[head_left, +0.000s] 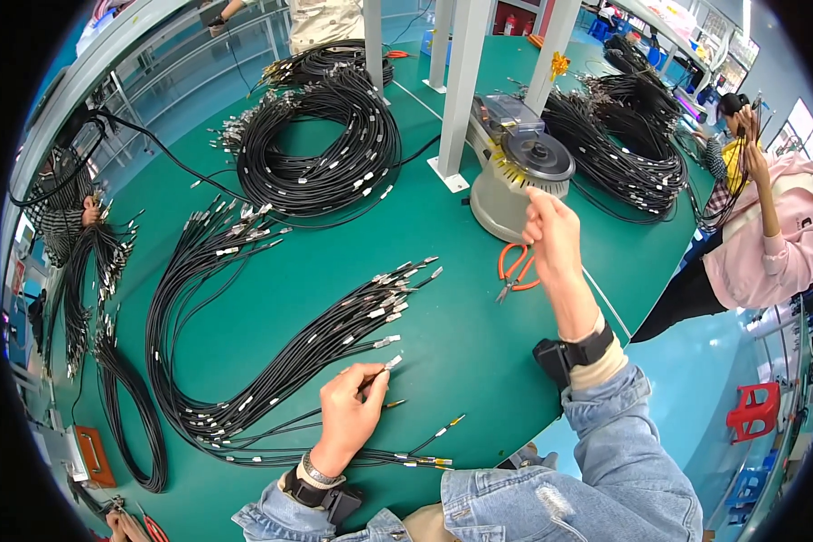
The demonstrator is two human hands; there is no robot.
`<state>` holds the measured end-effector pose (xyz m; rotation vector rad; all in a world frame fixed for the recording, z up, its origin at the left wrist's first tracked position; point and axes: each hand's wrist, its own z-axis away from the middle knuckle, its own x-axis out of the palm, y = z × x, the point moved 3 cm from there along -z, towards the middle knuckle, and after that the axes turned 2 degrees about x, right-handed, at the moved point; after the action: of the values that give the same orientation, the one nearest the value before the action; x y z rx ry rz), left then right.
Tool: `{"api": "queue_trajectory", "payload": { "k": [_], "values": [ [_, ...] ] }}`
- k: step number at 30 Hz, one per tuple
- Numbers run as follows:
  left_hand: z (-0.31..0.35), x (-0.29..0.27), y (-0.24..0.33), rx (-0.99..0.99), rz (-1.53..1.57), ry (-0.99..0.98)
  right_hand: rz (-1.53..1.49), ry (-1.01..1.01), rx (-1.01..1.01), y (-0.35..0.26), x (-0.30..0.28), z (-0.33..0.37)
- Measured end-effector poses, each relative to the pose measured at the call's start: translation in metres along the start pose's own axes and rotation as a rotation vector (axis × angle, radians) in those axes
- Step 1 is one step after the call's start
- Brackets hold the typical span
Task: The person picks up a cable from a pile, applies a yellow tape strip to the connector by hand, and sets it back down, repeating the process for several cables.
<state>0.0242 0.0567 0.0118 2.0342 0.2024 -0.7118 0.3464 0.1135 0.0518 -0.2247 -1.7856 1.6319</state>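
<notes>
My left hand (350, 411) pinches the end of a black cable (392, 363) with a pale, shiny tip, low over the table. Beside it spreads a bundle of black cables (312, 348) with white tags and metal ends. My right hand (551, 237) is raised at the rim of a grey round tape dispenser (499, 200) with a black disc on top and yellow strips around its edge. Its fingers are pressed together; whatever they hold is too small to make out. Just below the dispenser lie orange-handled cutters (515, 271).
Large coils of black cable (321, 149) stand at the far left, and more coils (619, 149) at the far right. Grey posts (462, 90) rise from the green table (465, 379). A person in pink (768, 244) handles cables at right; others work at left.
</notes>
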Motion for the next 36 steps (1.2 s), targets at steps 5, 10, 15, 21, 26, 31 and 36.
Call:
{"api": "queue_trajectory", "payload": {
  "k": [5, 10, 15, 21, 26, 31, 36],
  "values": [
    [0.002, 0.002, -0.002, -0.263, 0.224, -0.018, 0.024, 0.083, 0.014, 0.0, 0.013, -0.013],
    [0.005, -0.001, -0.003, -0.307, 0.289, -0.023, -0.038, 0.069, 0.009, 0.008, 0.014, -0.02],
    [0.001, 0.001, -0.002, -0.277, 0.279, -0.007, -0.28, -0.032, 0.06, 0.014, 0.005, -0.035],
    [0.0, 0.001, 0.004, -0.258, 0.274, 0.059, -0.298, -0.279, 0.003, -0.016, 0.034, 0.014],
    [0.003, -0.008, 0.003, -0.202, 0.181, 0.091, 0.109, -0.621, 0.2, 0.029, 0.062, 0.115],
    [0.002, -0.009, 0.01, -0.104, 0.054, 0.122, 0.224, -0.711, 0.359, 0.069, 0.064, 0.17],
    [0.003, -0.009, 0.015, 0.044, -0.021, 0.185, 0.272, -0.719, 0.391, 0.081, 0.067, 0.18]
  ]
}}
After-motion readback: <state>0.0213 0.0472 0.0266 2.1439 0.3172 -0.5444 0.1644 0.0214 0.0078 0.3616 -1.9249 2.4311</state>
